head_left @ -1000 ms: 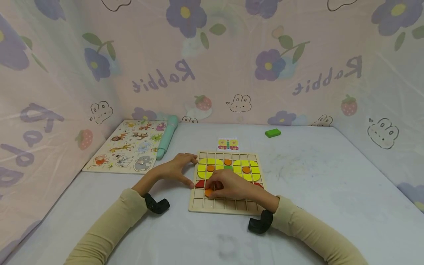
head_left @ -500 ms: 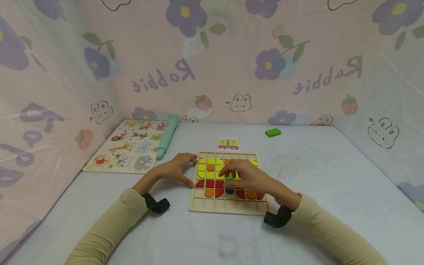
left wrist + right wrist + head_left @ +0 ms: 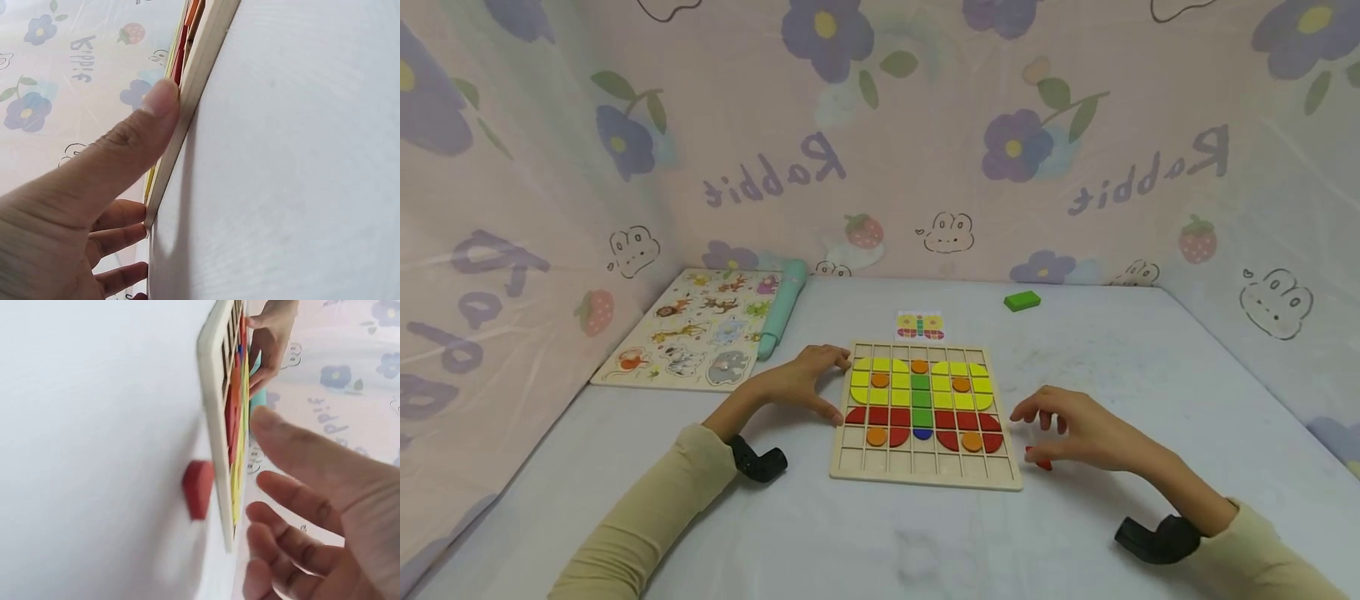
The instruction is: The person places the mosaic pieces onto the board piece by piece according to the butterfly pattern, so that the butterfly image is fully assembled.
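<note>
A wooden grid board [image 3: 925, 481] lies flat on the table, filled with yellow, red, green, orange and blue pieces in a butterfly pattern. At its left edge rests my left hand [image 3: 797, 382], thumb and fingers spread along the rim; the left wrist view shows the thumb [image 3: 147, 115] touching the side of the board. Off the board's right side, my right hand [image 3: 1082, 429] hovers with fingers loosely bent. Below its thumb a loose red piece [image 3: 1039, 459] lies on the table, partly hidden. In the right wrist view this red piece [image 3: 199, 489] stands apart from the fingers.
A pattern card [image 3: 920, 325] lies just behind the board. Farther back on the right sits a green block [image 3: 1022, 301]. An animal puzzle board [image 3: 688, 329] and a teal pen-like stick [image 3: 782, 308] are at the back left. Printed curtains enclose the table.
My right hand has let go of an orange disc at the board's lower left and moved right, past the board's edge to the red piece. The left hand stays in place.
</note>
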A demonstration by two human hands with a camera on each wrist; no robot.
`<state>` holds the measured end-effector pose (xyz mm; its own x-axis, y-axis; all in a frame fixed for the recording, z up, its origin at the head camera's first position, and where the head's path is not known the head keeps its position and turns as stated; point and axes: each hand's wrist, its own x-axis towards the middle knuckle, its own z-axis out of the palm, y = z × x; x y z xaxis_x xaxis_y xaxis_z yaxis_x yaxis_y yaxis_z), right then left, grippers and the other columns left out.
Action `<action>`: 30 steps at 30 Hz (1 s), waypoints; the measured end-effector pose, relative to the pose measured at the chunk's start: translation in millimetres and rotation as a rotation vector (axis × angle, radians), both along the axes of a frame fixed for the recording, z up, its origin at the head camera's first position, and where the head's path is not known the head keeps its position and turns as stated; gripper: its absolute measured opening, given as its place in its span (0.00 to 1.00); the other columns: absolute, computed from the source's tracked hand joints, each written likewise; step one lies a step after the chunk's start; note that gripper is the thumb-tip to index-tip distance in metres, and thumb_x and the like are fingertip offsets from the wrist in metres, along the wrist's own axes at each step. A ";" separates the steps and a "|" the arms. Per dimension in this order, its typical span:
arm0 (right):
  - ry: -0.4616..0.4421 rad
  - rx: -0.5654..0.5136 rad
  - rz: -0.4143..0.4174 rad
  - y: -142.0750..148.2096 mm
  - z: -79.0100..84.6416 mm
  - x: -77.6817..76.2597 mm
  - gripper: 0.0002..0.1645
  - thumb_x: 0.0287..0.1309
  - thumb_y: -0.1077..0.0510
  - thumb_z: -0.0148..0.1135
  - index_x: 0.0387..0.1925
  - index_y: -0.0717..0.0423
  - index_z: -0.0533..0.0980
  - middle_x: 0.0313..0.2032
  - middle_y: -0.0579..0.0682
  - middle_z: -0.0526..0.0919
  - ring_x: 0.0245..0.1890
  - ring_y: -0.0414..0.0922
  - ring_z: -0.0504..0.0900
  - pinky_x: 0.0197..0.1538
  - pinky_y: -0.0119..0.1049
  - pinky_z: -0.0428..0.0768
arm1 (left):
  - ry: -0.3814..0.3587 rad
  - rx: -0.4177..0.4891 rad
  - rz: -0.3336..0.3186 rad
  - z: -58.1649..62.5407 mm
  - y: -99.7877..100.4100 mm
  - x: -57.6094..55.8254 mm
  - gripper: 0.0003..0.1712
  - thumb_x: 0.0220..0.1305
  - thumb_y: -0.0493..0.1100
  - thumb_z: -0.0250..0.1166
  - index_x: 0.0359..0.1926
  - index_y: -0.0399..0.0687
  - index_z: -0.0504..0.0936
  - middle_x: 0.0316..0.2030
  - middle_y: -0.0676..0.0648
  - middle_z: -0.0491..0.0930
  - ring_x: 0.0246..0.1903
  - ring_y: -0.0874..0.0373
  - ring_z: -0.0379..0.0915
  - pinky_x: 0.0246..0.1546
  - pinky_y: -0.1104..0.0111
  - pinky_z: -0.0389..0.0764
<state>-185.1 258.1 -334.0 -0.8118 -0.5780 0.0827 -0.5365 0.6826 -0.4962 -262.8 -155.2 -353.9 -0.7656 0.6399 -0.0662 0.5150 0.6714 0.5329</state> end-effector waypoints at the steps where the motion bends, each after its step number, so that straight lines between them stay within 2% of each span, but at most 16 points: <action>1: -0.008 0.007 -0.005 4.1 -1.1 1.5 0.25 0.43 0.46 0.73 0.43 0.50 0.77 0.34 0.41 0.76 0.33 0.38 0.70 0.33 0.30 0.74 | 0.003 -0.003 -0.001 -0.1 0.0 -0.3 0.46 0.42 0.58 0.75 0.59 0.45 0.66 0.67 0.41 0.56 0.68 0.43 0.44 0.66 0.48 0.49; 7: -0.026 0.036 -0.005 17.7 -7.4 6.1 0.26 0.41 0.44 0.74 0.43 0.49 0.77 0.33 0.38 0.76 0.33 0.36 0.70 0.34 0.28 0.74 | -0.002 -0.016 0.008 -0.2 0.2 -1.7 0.47 0.42 0.59 0.75 0.60 0.45 0.66 0.68 0.42 0.56 0.69 0.44 0.43 0.67 0.49 0.48; 20: -0.033 -0.003 0.108 24.6 -12.3 5.0 0.18 0.48 0.50 0.71 0.41 0.49 0.78 0.36 0.37 0.80 0.32 0.36 0.73 0.34 0.29 0.75 | -0.003 -0.012 0.005 1.2 0.9 0.6 0.45 0.43 0.58 0.75 0.59 0.44 0.66 0.67 0.41 0.57 0.68 0.43 0.44 0.66 0.47 0.48; 26: -0.045 -0.003 0.104 27.2 -12.2 2.5 0.18 0.47 0.50 0.71 0.40 0.50 0.78 0.36 0.38 0.80 0.32 0.36 0.74 0.35 0.29 0.77 | 0.002 -0.010 0.004 1.5 1.2 0.5 0.46 0.43 0.58 0.75 0.59 0.44 0.66 0.67 0.41 0.57 0.68 0.43 0.44 0.66 0.48 0.48; 30: -0.007 -0.010 0.108 27.2 -10.9 -0.6 0.18 0.47 0.50 0.71 0.40 0.49 0.78 0.35 0.37 0.79 0.31 0.36 0.73 0.33 0.29 0.76 | -0.005 -0.013 0.007 2.5 1.6 0.7 0.47 0.43 0.58 0.75 0.60 0.43 0.66 0.68 0.41 0.56 0.68 0.43 0.43 0.66 0.48 0.48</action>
